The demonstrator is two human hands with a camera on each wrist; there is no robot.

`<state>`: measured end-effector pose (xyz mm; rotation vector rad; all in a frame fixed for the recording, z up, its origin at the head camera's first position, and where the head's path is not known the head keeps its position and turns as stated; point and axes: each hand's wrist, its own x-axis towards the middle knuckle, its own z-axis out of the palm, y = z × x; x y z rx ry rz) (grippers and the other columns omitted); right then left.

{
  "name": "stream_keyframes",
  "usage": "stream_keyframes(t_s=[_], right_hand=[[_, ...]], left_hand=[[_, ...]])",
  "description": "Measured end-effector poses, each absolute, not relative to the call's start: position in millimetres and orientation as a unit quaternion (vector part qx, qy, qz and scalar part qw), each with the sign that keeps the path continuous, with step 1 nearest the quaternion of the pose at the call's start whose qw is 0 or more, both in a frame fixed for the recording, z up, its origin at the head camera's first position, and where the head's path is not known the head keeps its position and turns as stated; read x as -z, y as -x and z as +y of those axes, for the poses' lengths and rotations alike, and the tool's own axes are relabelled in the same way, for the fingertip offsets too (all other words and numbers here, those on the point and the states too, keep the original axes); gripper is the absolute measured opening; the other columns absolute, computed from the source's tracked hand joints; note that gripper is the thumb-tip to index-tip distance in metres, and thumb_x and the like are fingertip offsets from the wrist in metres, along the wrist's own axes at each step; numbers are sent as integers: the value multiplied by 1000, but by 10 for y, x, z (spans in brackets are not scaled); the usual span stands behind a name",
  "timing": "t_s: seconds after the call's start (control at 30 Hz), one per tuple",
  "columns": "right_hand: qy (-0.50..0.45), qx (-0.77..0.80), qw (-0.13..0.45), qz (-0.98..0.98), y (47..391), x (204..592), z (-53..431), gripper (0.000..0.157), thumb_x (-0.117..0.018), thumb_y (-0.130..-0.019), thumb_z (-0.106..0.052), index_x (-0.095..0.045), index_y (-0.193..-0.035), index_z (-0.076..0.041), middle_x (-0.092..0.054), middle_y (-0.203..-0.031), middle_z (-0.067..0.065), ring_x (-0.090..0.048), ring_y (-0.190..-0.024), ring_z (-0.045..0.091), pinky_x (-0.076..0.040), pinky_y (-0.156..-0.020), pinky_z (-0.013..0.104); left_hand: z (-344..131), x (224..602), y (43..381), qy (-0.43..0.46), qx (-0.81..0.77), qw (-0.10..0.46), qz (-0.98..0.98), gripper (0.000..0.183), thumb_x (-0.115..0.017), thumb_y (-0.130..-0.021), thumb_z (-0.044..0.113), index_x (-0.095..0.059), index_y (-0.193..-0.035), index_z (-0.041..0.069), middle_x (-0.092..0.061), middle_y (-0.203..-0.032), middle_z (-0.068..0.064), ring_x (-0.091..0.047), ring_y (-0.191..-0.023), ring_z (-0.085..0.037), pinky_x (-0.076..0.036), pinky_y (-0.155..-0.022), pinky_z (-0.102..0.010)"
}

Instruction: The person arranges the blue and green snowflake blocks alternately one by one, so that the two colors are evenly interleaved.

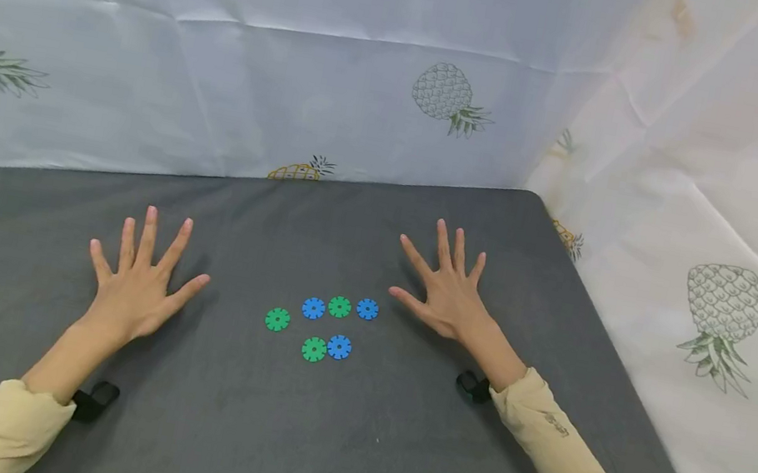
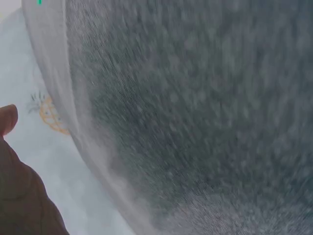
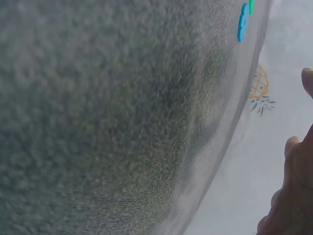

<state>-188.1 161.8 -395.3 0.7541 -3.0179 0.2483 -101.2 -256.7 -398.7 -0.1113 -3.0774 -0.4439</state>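
Green discs point(image 1: 276, 316): three, flat on the tabletop point(image 1: 201, 425), between the hands
Blue discs point(image 1: 311, 305): three, mixed in, one near 5 o'clock just beside a green
Left hand point(image 1: 130, 298): spread, gripping nothing, at 9 o'clock from these
Right hand point(image 1: 448, 298): likewise spread and released, past 2 o'clock
Done: seemingly nothing, none stacked
Remaining: apparently all handling

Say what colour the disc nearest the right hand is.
The disc is blue, clearest in head view.
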Motion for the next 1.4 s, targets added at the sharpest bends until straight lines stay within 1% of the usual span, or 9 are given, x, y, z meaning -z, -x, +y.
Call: stream_keyframes(t_s=[0.2,0.37,0.53,0.7,0.87,1.03,1.17,1.27,1.4], right_hand=[[-259,-98,10,-961,1776,3954,1618,78,-46,-92,-62,-11,-155,-33,15,-158,15,21,-141,36,3,-100,74],[-281,-94,2,-955,1701,3950,1599,76,-42,-94,-64,-9,-155,-33,19,-158,11,21,-142,33,2,-101,73],[-304,-106,-19,-947,1638,3948,1603,73,-41,-96,-59,-8,-156,-32,19,-158,8,22,-142,30,5,-103,70],[-331,-136,-40,-933,1588,3970,1618,70,-41,-98,-55,-9,-156,-30,13,-160,7,19,-143,28,4,-106,67],[-360,-158,-55,-918,1537,4006,1649,68,-37,-100,-54,-12,-156,-25,-1,-160,13,7,-145,35,-3,-107,66],[-387,-194,-86,-897,1513,4037,1689,65,-36,-101,-51,-16,-156,-21,-11,-160,10,-1,-146,35,-5,-108,65],[-394,-253,-124,-875,1549,4051,1727,63,-42,-101,-46,-21,-155,-20,-20,-159,3,-5,-147,28,-7,-111,59],[-393,-299,-149,-857,1594,4077,1753,60,-48,-101,-40,-27,-153,-19,-24,-157,4,-10,-146,24,-15,-112,56],[-404,-348,-156,-831,1662,4121,1766,56,-54,-100,-29,-36,-150,-14,-30,-154,12,-19,-144,23,-27,-108,52]], left_hand=[[-2398,3952,917,67,168,-2,-984,81,-37,-97,60,9,-154,26,28,-154,-13,19,-139,-46,19,-95,-71],[-2295,3932,847,98,182,-16,-978,81,-41,-97,57,8,-154,27,26,-155,-9,19,-140,-43,18,-97,-71],[-2202,3945,801,130,191,-13,-973,83,-47,-96,55,3,-155,28,20,-158,-7,11,-142,-43,14,-100,-70],[-2135,4010,774,166,229,6,-959,85,-59,-93,45,-6,-156,27,5,-161,-10,1,-143,-44,6,-103,-70],[-2075,4019,771,180,308,-17,-934,84,-67,-90,33,-16,-156,25,-14,-159,-16,-5,-143,-44,1,-105,-67],[-2060,4014,776,176,375,-17,-910,80,-73,-86,22,-29,-153,20,-31,-152,-18,-21,-140,-44,-20,-104,-66],[-2066,4027,795,186,391,5,-901,68,-78,-80,10,-48,-142,10,-50,-140,-15,-44,-129,-37,-40,-97,-53],[-2057,4042,816,190,411,-8,-892,59,-79,-79,6,-57,-133,5,-57,-133,-11,-52,-123,-31,-46,-94,-41],[-2026,4062,831,180,453,-51,-871,53,-77,-80,6,-60,-129,2,-60,-129,-10,-56,-119,-27,-47,-92,-33]])
